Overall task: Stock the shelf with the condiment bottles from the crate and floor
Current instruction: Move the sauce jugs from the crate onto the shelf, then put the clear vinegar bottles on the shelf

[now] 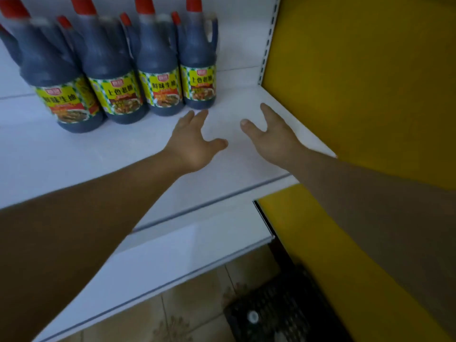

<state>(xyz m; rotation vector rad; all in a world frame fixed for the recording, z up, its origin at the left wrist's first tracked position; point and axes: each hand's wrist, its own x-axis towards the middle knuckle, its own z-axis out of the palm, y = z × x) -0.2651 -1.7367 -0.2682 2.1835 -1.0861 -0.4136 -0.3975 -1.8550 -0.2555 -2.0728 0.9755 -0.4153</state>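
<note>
**Hovering Hands Beside the Stocked Bottles**

Both hands are held over the white shelf (74,156), and nothing is gripped. The left hand (195,141) is spread, its fingertips close to the base of the rightmost bottle; contact cannot be told. The right hand (269,134) is opened too, thumb apart, near the yellow side panel (357,82) and the perforated upright (269,38). Four dark, red-capped condiment bottles (158,70) are lined upright at the left, with more caps seen behind. Below, a black crate (278,307) is seen on the tiled floor (192,292), partly hidden by the shelf edge and the right arm.
</note>
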